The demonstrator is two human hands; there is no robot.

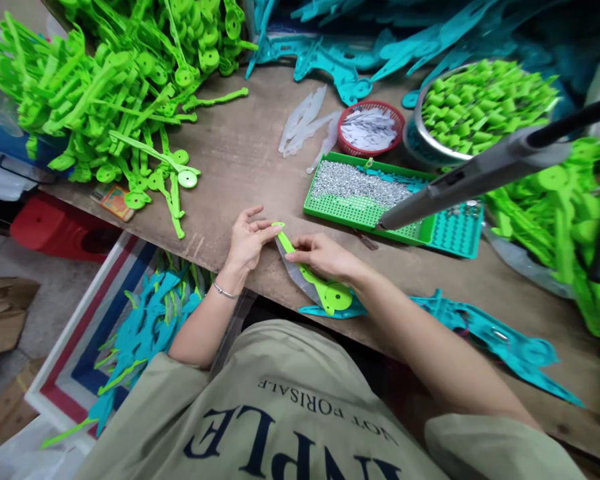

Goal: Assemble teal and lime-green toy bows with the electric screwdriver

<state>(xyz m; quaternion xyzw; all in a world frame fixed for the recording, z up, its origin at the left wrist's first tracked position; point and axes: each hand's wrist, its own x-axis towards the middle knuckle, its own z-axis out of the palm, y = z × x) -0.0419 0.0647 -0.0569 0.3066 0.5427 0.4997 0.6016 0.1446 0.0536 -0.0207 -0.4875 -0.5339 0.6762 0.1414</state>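
A long lime-green plastic part (336, 298) with a round disc end lies slantwise between my hands, just above the table's front edge. Along it runs a translucent blade-shaped piece (300, 279). My left hand (247, 243) pinches the narrow far tip of the green part between thumb and finger, its other fingers partly spread. Around its middle, my right hand (325, 257) closes with thumb and fingers. Beneath the disc end, a teal plastic part (353, 310) shows partly. Another teal part (500, 333) lies to the right on the table edge.
A grey rod-shaped tool (430, 183) with a black cord juts in over a green tray (365, 223) of small metal pieces. Behind are a red basket (401, 127) and a metal bowl (414, 137) of green pieces. Green parts (115, 87) pile at left; a bin (65, 340) sits below.
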